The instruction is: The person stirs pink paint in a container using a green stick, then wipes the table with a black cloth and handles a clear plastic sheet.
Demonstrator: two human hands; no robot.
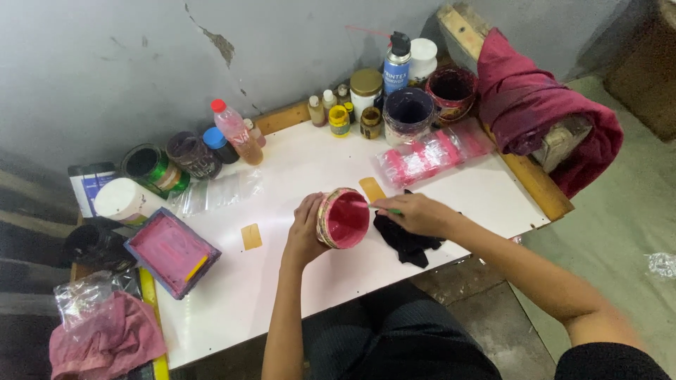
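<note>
While the left hand grips the pink tub, fingers wrapped round its wall, the tub is tipped on its side above the white table, mouth toward the right hand. That hand's fingers are pinched together on a thin green stick reaching into the tub. Tilted this far, pink contents could slide over the rim onto the table or the lap below; a slip of the stick could flick colour onto the black cloth under the wrist.

Leftward lies a purple-framed tray coated pink, with a pink rag by it. Two tan tags lie flat on the table. Farther back sits a clear bag of pink pieces. Along the wall stand a blue-labelled spray can, a gold-lidded jar, dark open tubs, small bottles, a red-capped bottle and a green tin.
</note>
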